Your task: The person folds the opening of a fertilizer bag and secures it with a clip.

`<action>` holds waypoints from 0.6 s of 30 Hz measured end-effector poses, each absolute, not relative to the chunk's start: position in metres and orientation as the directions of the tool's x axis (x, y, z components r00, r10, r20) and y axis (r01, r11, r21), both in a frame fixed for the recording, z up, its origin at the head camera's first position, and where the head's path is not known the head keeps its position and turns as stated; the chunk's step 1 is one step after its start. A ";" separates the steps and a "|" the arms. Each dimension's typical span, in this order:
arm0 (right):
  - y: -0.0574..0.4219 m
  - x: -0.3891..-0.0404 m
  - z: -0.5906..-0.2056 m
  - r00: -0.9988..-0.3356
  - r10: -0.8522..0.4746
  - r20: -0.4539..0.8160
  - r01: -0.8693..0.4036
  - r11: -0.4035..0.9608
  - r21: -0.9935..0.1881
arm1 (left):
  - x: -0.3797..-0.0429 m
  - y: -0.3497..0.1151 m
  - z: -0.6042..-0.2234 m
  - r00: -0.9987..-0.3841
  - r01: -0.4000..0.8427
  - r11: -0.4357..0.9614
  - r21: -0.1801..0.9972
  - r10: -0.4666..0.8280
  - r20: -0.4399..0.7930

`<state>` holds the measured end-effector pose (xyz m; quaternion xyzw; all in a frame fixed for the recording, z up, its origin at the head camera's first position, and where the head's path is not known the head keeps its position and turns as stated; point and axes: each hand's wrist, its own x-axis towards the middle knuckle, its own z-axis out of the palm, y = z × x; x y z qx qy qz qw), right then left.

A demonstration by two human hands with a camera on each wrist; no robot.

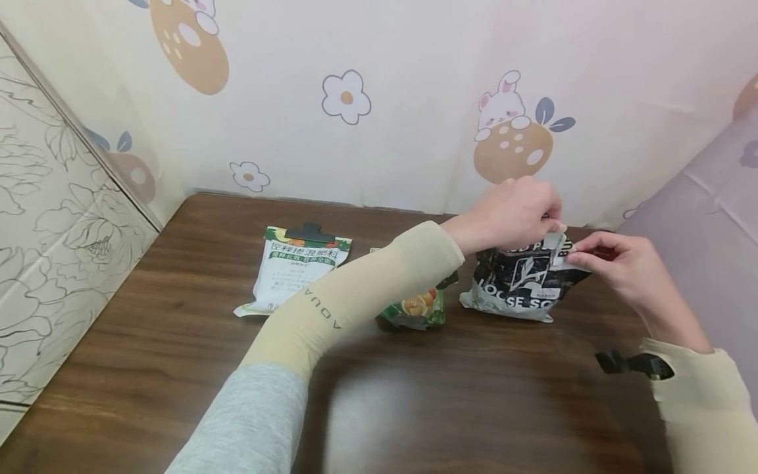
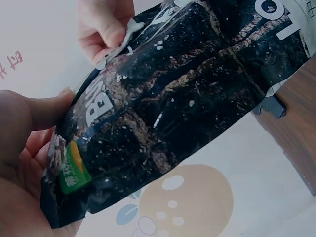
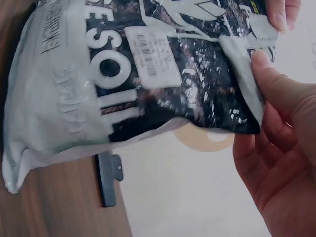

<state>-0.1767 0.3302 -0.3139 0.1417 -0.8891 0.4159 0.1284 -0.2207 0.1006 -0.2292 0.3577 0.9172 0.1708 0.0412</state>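
A black and white soil bag (image 1: 512, 283) with "LOOSE SO" lettering stands toward the back right of the table. My left hand (image 1: 521, 207) reaches over to its top edge and grips the upper corner; in the left wrist view its thumb (image 2: 49, 108) lies along the bag's edge. At the other top corner my right hand (image 1: 622, 263) pinches the film between thumb and fingers. The right wrist view shows the thumb (image 3: 269, 74) pressing on a folded pale strip of the bag. A black clip (image 3: 107, 180) lies on the wood behind the bag.
Left of centre lies a white and green fertilizer bag (image 1: 296, 270) with a black clip (image 1: 310, 232) on its top. A green pouch (image 1: 417, 309) with an orange fruit picture is partly hidden behind my left forearm. A patterned wall covering (image 1: 408, 131) rises behind the wooden table (image 1: 474, 395).
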 end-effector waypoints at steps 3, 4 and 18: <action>0.336 -0.172 -0.315 -0.927 -0.167 0.335 -0.364 0.608 -0.706 | -0.219 0.103 -0.229 -0.732 0.650 0.677 0.345 0.680 0.043; 0.338 -0.170 -0.316 -0.930 -0.170 0.327 -0.360 0.609 -0.707 | -0.218 0.104 -0.229 -0.729 0.650 0.675 0.350 0.683 0.039; 0.347 -0.160 -0.327 -0.945 -0.163 0.284 -0.322 0.623 -0.713 | -0.216 0.097 -0.241 -0.696 0.691 0.635 0.344 0.714 0.080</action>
